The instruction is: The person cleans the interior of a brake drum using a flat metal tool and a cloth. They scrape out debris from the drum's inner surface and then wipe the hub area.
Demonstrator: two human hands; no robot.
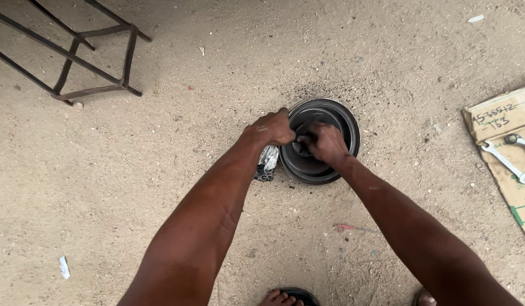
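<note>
A: Where is the brake drum (322,164)?

B: On the sandy ground (132,170), mid-scene, open side up.

A: And the hands?

B: The left hand (272,128) curls over its left rim, beside a crumpled wrapper (267,162). The right hand (326,143) is bunched inside it; what it pinches cannot be told.

A: Anything else?

B: 2 spanners (506,160) on cardboard (514,187), far right.

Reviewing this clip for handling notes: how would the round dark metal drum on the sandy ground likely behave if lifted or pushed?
The dark metal drum looks thick-walled and rigid, so probably heavy for its size. It lies flat, open side up, on the sandy ground, so it would likely drag rather than roll. The left hand grips its rim and the right hand reaches inside; a grimy surface might be slippery.
</note>
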